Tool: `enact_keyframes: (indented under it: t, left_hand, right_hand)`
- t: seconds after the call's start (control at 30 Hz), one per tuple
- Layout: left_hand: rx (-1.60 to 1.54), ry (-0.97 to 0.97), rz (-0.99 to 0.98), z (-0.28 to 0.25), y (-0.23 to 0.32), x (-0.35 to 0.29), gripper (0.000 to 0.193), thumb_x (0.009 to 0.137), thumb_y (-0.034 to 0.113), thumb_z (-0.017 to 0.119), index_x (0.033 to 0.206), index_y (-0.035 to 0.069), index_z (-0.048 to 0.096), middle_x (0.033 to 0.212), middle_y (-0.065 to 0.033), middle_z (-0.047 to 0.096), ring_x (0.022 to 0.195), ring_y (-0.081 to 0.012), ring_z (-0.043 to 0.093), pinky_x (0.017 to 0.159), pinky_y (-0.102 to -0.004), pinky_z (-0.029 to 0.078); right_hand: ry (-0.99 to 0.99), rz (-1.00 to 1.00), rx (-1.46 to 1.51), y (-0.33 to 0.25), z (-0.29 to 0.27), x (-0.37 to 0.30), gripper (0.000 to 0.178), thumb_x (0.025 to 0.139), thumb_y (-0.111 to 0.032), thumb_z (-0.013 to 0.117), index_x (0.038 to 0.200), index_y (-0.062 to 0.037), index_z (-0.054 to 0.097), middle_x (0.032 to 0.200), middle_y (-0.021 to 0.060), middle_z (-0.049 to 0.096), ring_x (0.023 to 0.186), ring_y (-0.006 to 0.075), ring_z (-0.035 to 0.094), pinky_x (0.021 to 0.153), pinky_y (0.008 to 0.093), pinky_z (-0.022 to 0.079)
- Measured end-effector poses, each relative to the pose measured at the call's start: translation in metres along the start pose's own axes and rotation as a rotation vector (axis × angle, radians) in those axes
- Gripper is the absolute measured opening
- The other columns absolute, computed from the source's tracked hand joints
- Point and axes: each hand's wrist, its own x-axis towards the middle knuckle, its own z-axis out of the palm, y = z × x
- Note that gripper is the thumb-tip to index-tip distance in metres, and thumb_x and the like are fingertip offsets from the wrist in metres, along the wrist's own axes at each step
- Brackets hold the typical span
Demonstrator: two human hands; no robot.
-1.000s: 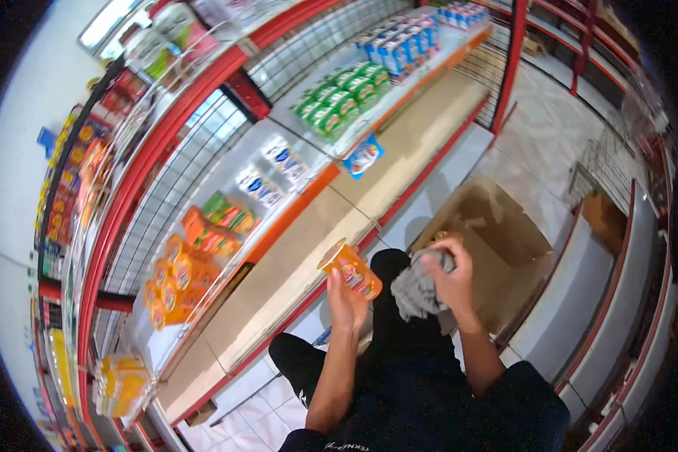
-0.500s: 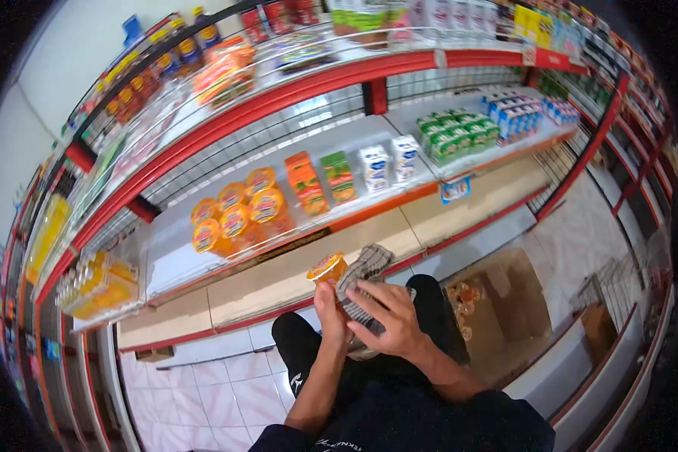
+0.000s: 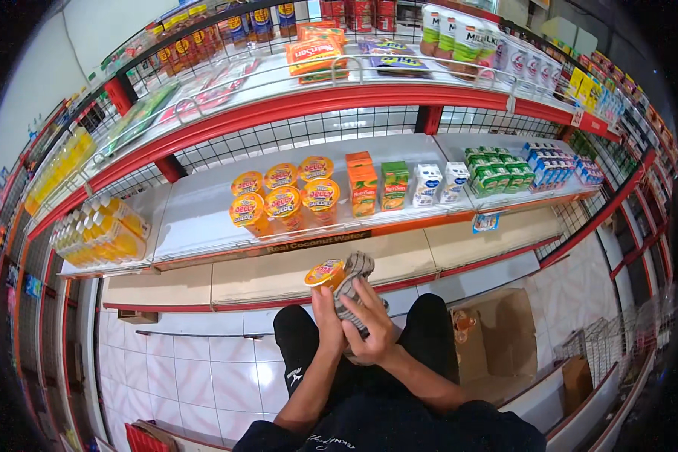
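Note:
An orange jelly cup (image 3: 325,274) with a printed lid is gripped in my left hand (image 3: 327,316), its lid tilted up toward the shelf. My right hand (image 3: 369,325) presses a grey checked cloth (image 3: 360,265) against the cup's right side. Part of the cloth hangs over the fingers, and the cup's lower body is hidden behind my hands and the cloth. Ahead on the middle shelf (image 3: 196,218), several similar jelly cups (image 3: 283,203) stand in two rows.
Right of the cups stand orange cartons (image 3: 363,188), a green carton (image 3: 394,186), white cartons (image 3: 427,186) and green packs (image 3: 497,172). Yellow bottles (image 3: 102,232) fill the left end. An open cardboard box (image 3: 505,331) holding cups sits on the floor by my right knee.
The view has swung so the shelves sit more level and show more of the upper tier. My right hand's fingers have closed in around the cloth beside the cup.

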Motion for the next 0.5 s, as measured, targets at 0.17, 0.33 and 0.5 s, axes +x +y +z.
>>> enact_keyframes:
  t: [0.17,0.33,0.5]
  left_hand:
    - [0.096,-0.049,-0.118,-0.004,0.011,-0.008,0.041,0.100,0.033,0.050,0.127,0.002,0.045,0.113,-0.0072,0.058,0.096,-0.0140,0.059,0.081,-0.0306,0.050]
    - [0.001,0.004,0.237,0.005,0.023,-0.003,0.040,0.102,0.029,0.045,0.131,0.002,0.042,0.120,-0.0081,0.055,0.103,-0.0151,0.057,0.086,-0.0287,0.048]
    - [0.147,0.055,0.135,-0.012,0.020,0.003,0.030,0.095,0.004,0.043,0.125,-0.001,0.047,0.114,-0.0089,0.058,0.103,-0.0152,0.056,0.089,-0.0257,0.044]
  right_hand:
    - [0.117,0.034,0.133,0.008,0.004,0.012,0.046,0.089,-0.013,0.057,0.131,0.0042,0.051,0.138,0.0302,0.045,0.127,0.0426,0.047,0.107,0.0459,0.034]
    - [0.072,0.295,0.258,0.004,0.015,0.010,0.053,0.088,-0.012,0.056,0.134,0.0101,0.042,0.139,0.0326,0.042,0.128,0.0392,0.046,0.105,0.0445,0.036]
    - [-0.039,-0.238,-0.051,0.012,0.020,0.010,0.055,0.078,-0.006,0.065,0.129,0.0053,0.047,0.137,0.0368,0.041,0.126,0.0491,0.045,0.105,0.0501,0.034]
